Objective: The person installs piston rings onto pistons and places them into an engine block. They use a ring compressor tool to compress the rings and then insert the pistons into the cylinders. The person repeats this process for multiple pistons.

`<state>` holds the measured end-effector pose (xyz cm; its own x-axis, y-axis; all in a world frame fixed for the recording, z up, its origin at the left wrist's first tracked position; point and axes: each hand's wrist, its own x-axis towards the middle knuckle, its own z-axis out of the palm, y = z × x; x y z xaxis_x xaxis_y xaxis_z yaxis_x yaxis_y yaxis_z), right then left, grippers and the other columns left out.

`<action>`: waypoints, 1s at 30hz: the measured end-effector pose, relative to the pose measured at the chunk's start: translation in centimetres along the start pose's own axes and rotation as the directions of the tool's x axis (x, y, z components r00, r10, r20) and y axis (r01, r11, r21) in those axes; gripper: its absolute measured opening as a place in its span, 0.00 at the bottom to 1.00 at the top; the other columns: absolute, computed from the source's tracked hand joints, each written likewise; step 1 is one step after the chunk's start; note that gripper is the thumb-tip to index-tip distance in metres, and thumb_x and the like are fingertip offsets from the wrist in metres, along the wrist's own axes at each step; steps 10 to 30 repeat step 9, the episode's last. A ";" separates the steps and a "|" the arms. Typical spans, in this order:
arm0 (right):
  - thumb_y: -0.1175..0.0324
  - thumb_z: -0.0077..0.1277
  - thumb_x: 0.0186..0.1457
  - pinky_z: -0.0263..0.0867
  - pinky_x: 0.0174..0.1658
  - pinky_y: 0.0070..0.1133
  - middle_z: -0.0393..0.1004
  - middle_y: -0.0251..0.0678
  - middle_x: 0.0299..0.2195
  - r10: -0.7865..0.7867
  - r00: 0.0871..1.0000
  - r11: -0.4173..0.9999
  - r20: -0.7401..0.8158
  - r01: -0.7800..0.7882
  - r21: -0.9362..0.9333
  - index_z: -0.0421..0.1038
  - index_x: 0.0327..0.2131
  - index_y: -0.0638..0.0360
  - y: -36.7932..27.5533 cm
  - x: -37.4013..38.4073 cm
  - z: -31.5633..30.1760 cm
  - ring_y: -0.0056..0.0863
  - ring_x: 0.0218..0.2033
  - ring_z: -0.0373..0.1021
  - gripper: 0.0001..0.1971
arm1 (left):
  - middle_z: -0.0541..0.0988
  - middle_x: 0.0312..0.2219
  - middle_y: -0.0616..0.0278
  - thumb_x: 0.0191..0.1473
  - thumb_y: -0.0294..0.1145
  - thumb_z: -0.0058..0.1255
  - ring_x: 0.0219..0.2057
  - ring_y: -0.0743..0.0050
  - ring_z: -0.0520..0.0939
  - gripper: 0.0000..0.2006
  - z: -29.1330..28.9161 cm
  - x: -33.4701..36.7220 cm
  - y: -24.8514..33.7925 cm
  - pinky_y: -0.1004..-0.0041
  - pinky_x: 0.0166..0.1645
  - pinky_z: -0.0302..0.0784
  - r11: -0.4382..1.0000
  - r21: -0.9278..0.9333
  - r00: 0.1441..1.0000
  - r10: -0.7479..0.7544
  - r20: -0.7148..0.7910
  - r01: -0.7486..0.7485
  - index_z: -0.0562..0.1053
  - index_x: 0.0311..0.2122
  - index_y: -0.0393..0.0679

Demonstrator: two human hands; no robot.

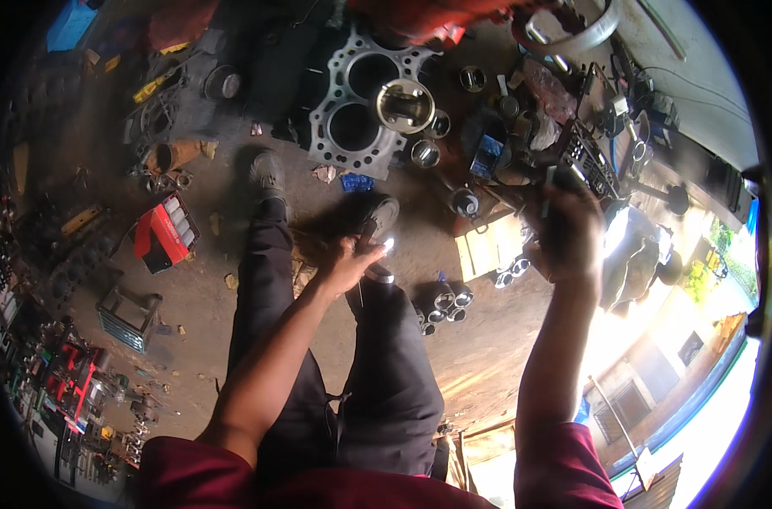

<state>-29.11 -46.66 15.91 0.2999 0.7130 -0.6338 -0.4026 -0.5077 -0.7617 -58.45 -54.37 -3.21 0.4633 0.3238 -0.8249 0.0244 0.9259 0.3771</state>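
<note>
My left hand (352,265) is closed around a small shiny metal part (380,273), held low over my right shoe and shin. The fingers cover much of this part, so its exact kind does not show. Off to the right, my raised right hand (572,225) is smeared by motion and dark. Something dark may be in it, but I cannot make it out. A tan sheet of cardboard (485,248) lies on the ground just left of that hand. Several metal cylindrical parts (443,302) stand between my two hands, nearer to me.
Ahead lies a silver engine block face (325,127) with large round bores, and a piston (405,106) overlaps its right edge. A red and black box (167,233) with pale cylinders sits at left, near a metal frame (129,318). Tools and parts (594,157) crowd the far right.
</note>
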 end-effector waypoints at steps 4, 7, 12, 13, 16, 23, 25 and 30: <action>0.78 0.46 0.55 0.66 0.35 0.16 0.75 0.30 0.29 0.006 0.998 0.806 0.055 0.028 -0.591 0.73 0.47 0.64 3.2 0.0 6.0 0.18 0.33 0.70 0.15 | 0.79 0.35 0.60 0.57 0.33 0.58 0.34 0.74 0.82 0.12 -2.8 -1.2 1.9 0.75 0.32 0.83 0.996 -0.087 0.999 0.021 -0.024 -0.023 0.74 0.41 0.36; 0.80 0.46 0.57 0.66 0.37 0.17 0.75 0.30 0.33 0.010 0.999 0.862 0.042 0.013 -0.507 0.73 0.49 0.62 6.8 0.9 9.9 0.17 0.35 0.69 0.16 | 0.79 0.37 0.57 0.59 0.32 0.55 0.40 0.72 0.82 0.12 -6.2 -2.0 5.7 0.69 0.29 0.87 0.998 0.016 0.998 0.054 -0.010 -0.054 0.75 0.44 0.35; 0.80 0.48 0.58 0.66 0.41 0.16 0.75 0.33 0.39 0.028 0.996 0.861 0.081 0.017 -0.507 0.72 0.52 0.59 8.6 1.5 11.2 0.17 0.38 0.70 0.18 | 0.81 0.34 0.60 0.55 0.37 0.59 0.35 0.73 0.83 0.14 -8.6 -3.1 8.5 0.70 0.41 0.83 0.996 0.059 0.998 0.066 -0.021 -0.064 0.78 0.42 0.38; 0.80 0.48 0.58 0.66 0.41 0.16 0.75 0.33 0.39 0.028 0.996 0.861 0.081 0.017 -0.507 0.72 0.52 0.59 8.6 1.5 11.2 0.17 0.38 0.70 0.18 | 0.81 0.34 0.60 0.55 0.37 0.59 0.35 0.73 0.83 0.14 -8.6 -3.1 8.5 0.70 0.41 0.83 0.996 0.059 0.998 0.066 -0.021 -0.064 0.78 0.42 0.38; 0.80 0.48 0.58 0.66 0.41 0.16 0.75 0.33 0.39 0.028 0.996 0.861 0.081 0.017 -0.507 0.72 0.52 0.59 8.6 1.5 11.2 0.17 0.38 0.70 0.18 | 0.81 0.34 0.60 0.55 0.37 0.59 0.35 0.73 0.83 0.14 -8.6 -3.1 8.5 0.70 0.41 0.83 0.996 0.059 0.998 0.066 -0.021 -0.064 0.78 0.42 0.38; 0.80 0.48 0.58 0.66 0.41 0.16 0.75 0.33 0.39 0.028 0.996 0.861 0.081 0.017 -0.507 0.72 0.52 0.59 8.6 1.5 11.2 0.17 0.38 0.70 0.18 | 0.81 0.34 0.60 0.55 0.37 0.59 0.35 0.73 0.83 0.14 -8.6 -3.1 8.5 0.70 0.41 0.83 0.996 0.059 0.998 0.066 -0.021 -0.064 0.78 0.42 0.38; 0.80 0.48 0.58 0.66 0.41 0.16 0.75 0.33 0.39 0.028 0.996 0.861 0.081 0.017 -0.507 0.72 0.52 0.59 8.6 1.5 11.2 0.17 0.38 0.70 0.18 | 0.81 0.34 0.60 0.55 0.37 0.59 0.35 0.73 0.83 0.14 -8.6 -3.1 8.5 0.70 0.41 0.83 0.996 0.059 0.998 0.066 -0.021 -0.064 0.78 0.42 0.38; 0.80 0.48 0.58 0.66 0.41 0.16 0.75 0.33 0.39 0.028 0.996 0.861 0.081 0.017 -0.507 0.72 0.52 0.59 8.6 1.5 11.2 0.17 0.38 0.70 0.18 | 0.81 0.34 0.60 0.55 0.37 0.59 0.35 0.73 0.83 0.14 -8.6 -3.1 8.5 0.70 0.41 0.83 0.996 0.059 0.998 0.066 -0.021 -0.064 0.78 0.42 0.38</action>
